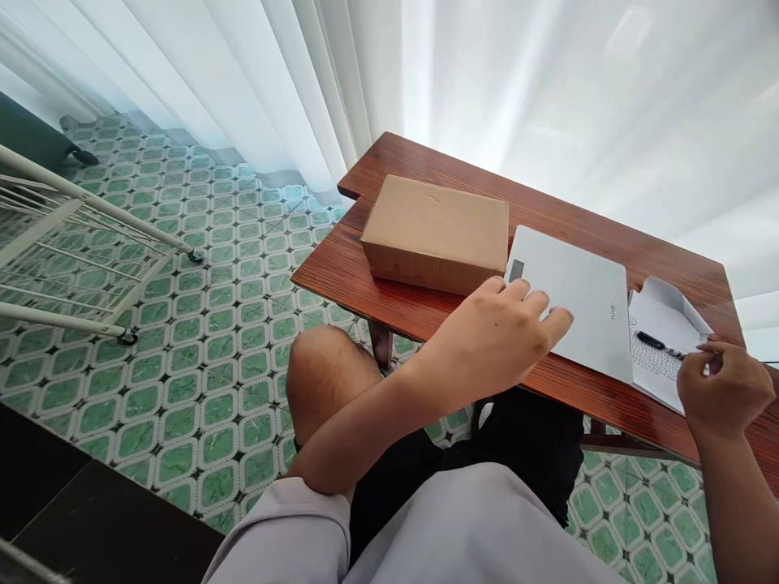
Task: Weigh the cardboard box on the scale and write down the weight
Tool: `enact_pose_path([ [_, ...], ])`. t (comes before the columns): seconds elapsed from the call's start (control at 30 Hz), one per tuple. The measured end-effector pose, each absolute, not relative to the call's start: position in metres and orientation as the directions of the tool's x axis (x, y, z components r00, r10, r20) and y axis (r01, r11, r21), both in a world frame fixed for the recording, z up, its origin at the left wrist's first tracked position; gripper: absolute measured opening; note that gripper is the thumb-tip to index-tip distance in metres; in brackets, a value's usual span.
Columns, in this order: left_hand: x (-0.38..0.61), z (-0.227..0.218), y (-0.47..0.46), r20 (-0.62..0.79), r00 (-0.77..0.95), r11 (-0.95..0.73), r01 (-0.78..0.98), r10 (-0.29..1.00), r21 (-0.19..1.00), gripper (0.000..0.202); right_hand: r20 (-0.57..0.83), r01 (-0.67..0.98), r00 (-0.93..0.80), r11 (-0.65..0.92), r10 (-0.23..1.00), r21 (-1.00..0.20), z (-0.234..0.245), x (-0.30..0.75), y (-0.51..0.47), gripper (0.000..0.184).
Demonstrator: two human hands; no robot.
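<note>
My left hand (499,332) hovers over or rests on the near-left edge of a flat white digital scale (572,300); I cannot tell whether it touches. Its fingers are apart and hold nothing visible. The scale has a small grey display and dark lettering. My right hand (724,385) is closed at the table's right side, thumb and forefinger pinched together by the corner of an open notebook (660,369). What the pinch holds, if anything, is hidden. A black pen (651,339) lies across the handwritten page, its end close to my right fingers.
A closed brown cardboard box (438,227) stands left of the scale on the reddish wooden table (669,243). White curtains (487,81) hang behind. A cream wheeled rack (91,259) stands on the green tiled floor (237,324) to the left. My knees are below the table's near edge.
</note>
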State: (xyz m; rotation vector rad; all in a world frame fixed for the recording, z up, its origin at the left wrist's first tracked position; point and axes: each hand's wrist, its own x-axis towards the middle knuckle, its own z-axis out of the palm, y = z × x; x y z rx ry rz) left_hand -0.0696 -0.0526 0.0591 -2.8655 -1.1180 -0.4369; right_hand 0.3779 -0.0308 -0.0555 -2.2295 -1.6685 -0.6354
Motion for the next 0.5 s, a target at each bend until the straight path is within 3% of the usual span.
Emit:
enact_pose_path([
  [0.13, -0.084, 0.064, -0.047, 0.306, 0.643, -0.688, 0.724, 0.703, 0.058, 0.030, 0.521, 0.944, 0.322, -0.313, 0.790, -0.109, -0.038, 0.332, -0.006, 0.042],
  [0.3, -0.106, 0.069, -0.039, 0.360, 0.544, -0.611, 0.785, 0.758, 0.101, 0.029, 0.597, 0.929, 0.364, -0.231, 0.715, -0.290, -0.015, 0.273, 0.018, 0.040],
  [0.43, -0.122, 0.073, -0.038, 0.401, 0.467, -0.560, 0.815, 0.788, 0.151, 0.029, 0.773, 0.955, 0.153, 0.108, 0.616, -0.275, 0.000, 0.235, 0.020, 0.025],
  [0.5, -0.129, 0.075, -0.038, 0.432, 0.424, -0.530, 0.833, 0.796, 0.160, 0.030, 0.872, 0.937, 0.051, 0.280, 0.487, -0.211, 0.004, 0.218, 0.016, 0.018],
])
